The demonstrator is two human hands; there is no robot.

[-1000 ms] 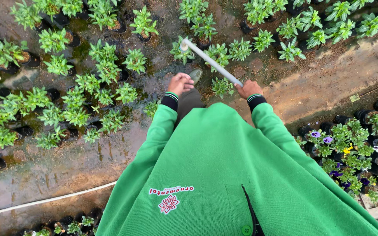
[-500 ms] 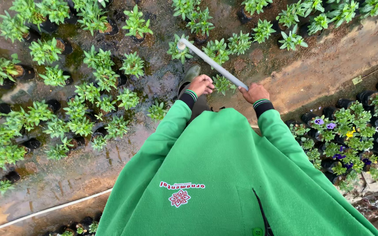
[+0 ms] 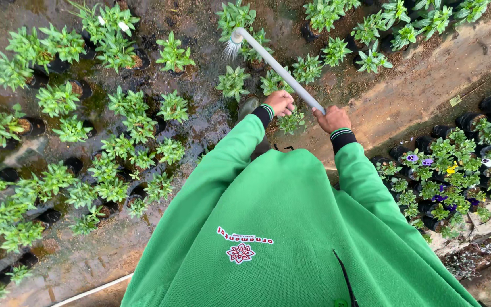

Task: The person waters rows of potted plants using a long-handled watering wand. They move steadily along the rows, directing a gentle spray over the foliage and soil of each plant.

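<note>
Head view: a grey watering wand (image 3: pixel 277 68) is gripped w/ both hands, running from approx. centre frame up toward 11 o'clock, where its spray head (image 3: pixel 236 37) is seen releasing a fine fan of water over small green potted seedlings (image 3: pixel 233 82). The left hand (image 3: pixel 279 102) is curled round the shaft further up; the right hand (image 3: pixel 332 119) is closed round it lower down, at 1 o'clock from the green sweatshirt (image 3: pixel 268 227). Both fists are wrapped, not spread. Risk, as judged: the ground (image 3: pixel 200 122) at 10 o'clock looks wet and dark, so footing could be lost if weight is shifted onto it; a boot tip (image 3: pixel 248 106) is just visible beside the left wrist, close to pots. If the wand is swung too low, nearby seedlings could be knocked or bent by the shaft. If spray is held on one spot too long, soil could be washed out of the small black pots (image 3: pixel 58 65). The flowering pansies (image 3: pixel 444 170) at 3 o'clock are well apart from the spray. Grip slippage from wet hands can't be ruled out.
</note>
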